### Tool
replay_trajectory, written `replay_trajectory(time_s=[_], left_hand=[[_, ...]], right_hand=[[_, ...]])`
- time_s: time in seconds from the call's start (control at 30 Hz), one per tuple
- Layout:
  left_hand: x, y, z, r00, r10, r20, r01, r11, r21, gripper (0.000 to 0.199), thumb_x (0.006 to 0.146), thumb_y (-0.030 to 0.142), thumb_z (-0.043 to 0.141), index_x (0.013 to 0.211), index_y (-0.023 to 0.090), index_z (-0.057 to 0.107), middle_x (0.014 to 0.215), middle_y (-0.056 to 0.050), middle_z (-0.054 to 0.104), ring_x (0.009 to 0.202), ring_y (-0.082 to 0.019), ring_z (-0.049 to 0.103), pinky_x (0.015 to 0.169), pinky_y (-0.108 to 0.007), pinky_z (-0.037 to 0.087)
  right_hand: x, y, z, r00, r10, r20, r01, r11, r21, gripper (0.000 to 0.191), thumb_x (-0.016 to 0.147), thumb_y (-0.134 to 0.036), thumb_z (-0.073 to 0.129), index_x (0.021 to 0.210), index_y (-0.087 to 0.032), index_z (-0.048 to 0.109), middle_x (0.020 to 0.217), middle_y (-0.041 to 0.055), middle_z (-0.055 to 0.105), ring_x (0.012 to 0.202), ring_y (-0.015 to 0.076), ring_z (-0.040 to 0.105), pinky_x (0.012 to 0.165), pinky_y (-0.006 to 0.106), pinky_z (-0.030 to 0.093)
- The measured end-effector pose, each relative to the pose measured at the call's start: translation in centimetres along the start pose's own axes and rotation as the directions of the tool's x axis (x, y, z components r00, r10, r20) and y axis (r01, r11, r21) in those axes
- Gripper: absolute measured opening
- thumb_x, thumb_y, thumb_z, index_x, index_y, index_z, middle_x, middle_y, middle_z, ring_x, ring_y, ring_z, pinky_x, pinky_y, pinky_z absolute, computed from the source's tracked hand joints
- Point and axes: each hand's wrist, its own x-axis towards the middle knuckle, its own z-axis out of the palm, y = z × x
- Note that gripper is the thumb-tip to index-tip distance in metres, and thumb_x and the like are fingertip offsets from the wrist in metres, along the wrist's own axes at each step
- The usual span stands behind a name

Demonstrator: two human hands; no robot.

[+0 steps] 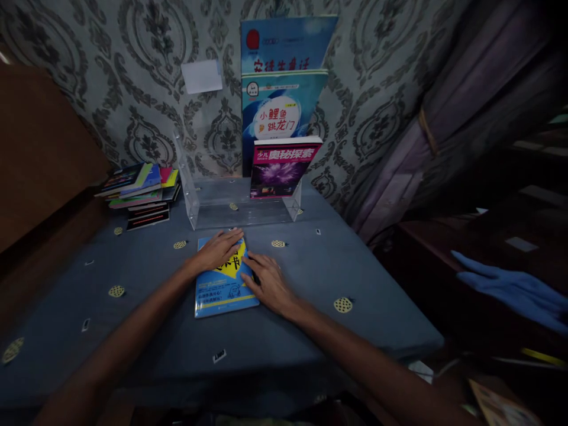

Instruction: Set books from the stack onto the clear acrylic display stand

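Observation:
A blue and yellow book (222,296) with Chinese lettering lies flat on the cloth-covered table. My left hand (218,247) rests palm down across its upper part, fingers stretched out and covering some of the title. At the right edge of the same book is my right hand (268,283), its fingers extended toward the top corner and its thumb over the cover. Just beyond the book stands a clear acrylic book rack (239,212). On its right side, a purple book (279,168), a teal book (284,89) and a blue book (288,41) stand upright in stepped rows.
Several books (142,189) are piled left of the rack. A brown wooden panel (44,148) borders the table on the left. Patterned wallpaper is behind, with a tied purple curtain (399,130) at right. A blue glove (515,290) appears beyond the table's right edge.

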Motion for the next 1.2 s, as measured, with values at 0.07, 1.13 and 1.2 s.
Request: replay_trajectory(time_s=[0.07, 1.13, 1.2], left_hand=[[-0.3, 0.1, 0.1, 1.0, 0.016, 0.005, -0.016, 1.0, 0.004, 0.053, 0.105, 0.041, 0.028, 0.152, 0.022, 0.041, 0.162, -0.007, 0.035, 0.152, -0.02, 0.026, 0.124, -0.045, 0.019], [-10.5, 10.0, -0.2, 0.959, 0.251, 0.133, -0.227, 0.958, -0.174, 0.049, 0.106, 0.043, 0.038, 0.153, 0.031, 0.039, 0.159, -0.003, 0.04, 0.147, -0.02, 0.039, 0.126, -0.046, 0.014], [-10.2, 9.4, 0.1, 0.964, 0.248, 0.098, -0.229, 0.958, -0.171, 0.049, 0.106, 0.044, 0.038, 0.153, 0.032, 0.039, 0.159, -0.002, 0.041, 0.147, -0.019, 0.038, 0.126, -0.045, 0.015]], right_hand=[[0.0, 0.2, 0.0, 1.0, 0.017, -0.011, -0.016, 0.999, 0.044, 0.037, 0.097, -0.029, 0.052, 0.13, -0.018, 0.064, 0.134, 0.0157, 0.064, 0.125, 0.03, 0.059, 0.107, 0.05, 0.045], [0.3, 0.6, -0.6, 0.986, 0.144, -0.086, -0.094, 0.9, 0.425, 0.044, 0.104, -0.045, 0.033, 0.129, -0.021, 0.06, 0.122, 0.009, 0.072, 0.119, 0.0233, 0.064, 0.104, 0.042, 0.048], [0.2, 0.5, -0.7, 0.987, 0.133, -0.09, -0.082, 0.899, 0.43, 0.043, 0.104, -0.043, 0.034, 0.129, -0.021, 0.06, 0.123, 0.0094, 0.072, 0.119, 0.0231, 0.064, 0.105, 0.042, 0.047]])
